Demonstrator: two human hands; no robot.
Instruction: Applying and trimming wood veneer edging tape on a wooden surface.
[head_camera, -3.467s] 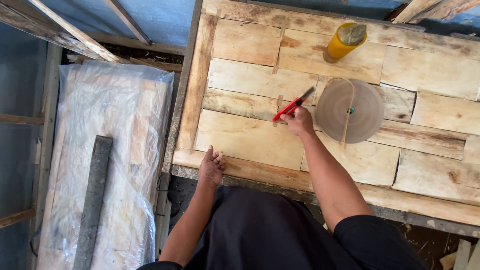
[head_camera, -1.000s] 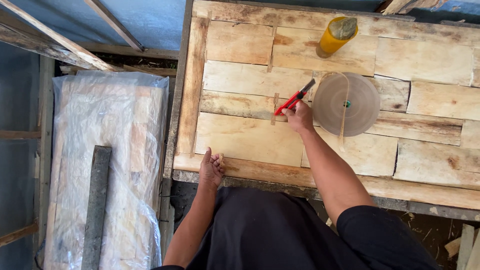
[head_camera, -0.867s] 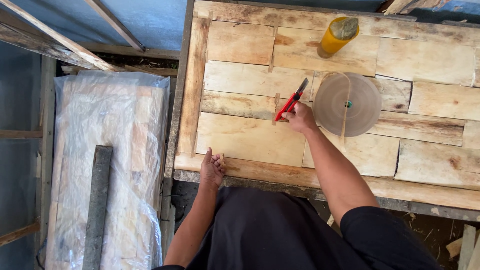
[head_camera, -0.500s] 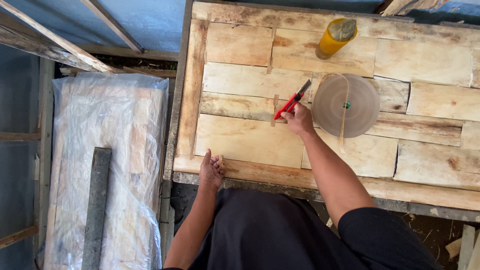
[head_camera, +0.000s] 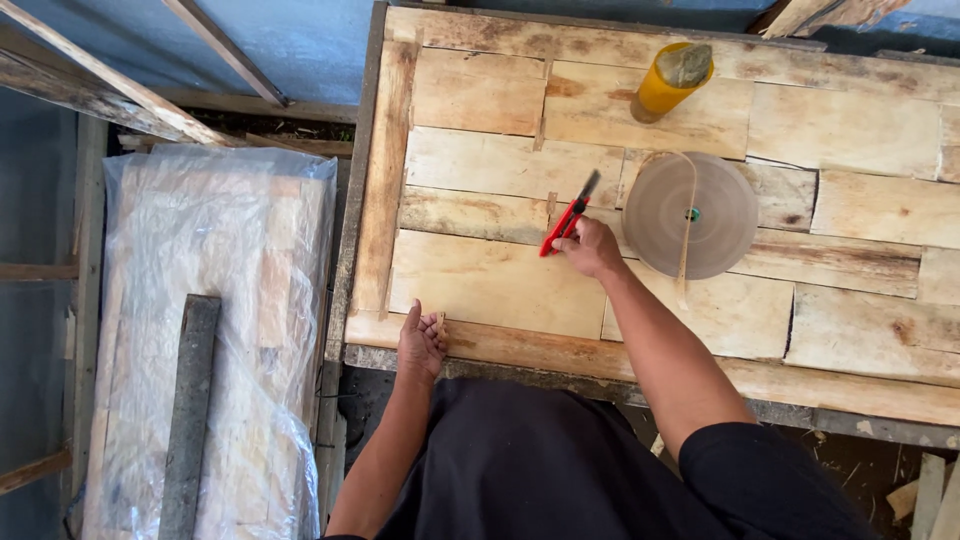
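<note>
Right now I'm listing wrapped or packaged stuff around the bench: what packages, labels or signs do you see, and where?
Plastic-wrapped bundle: left of the workbench, long, clear film over pale wood pieces, a grey bar lying on it.
Yellow bottle: far side of the workbench, cylindrical, greyish top; no label visible.
No signs or screens in view.

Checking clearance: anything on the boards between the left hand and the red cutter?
Nothing: in the head view only bare wooden boards lie between the left hand and the red cutter held in the right hand.
</note>
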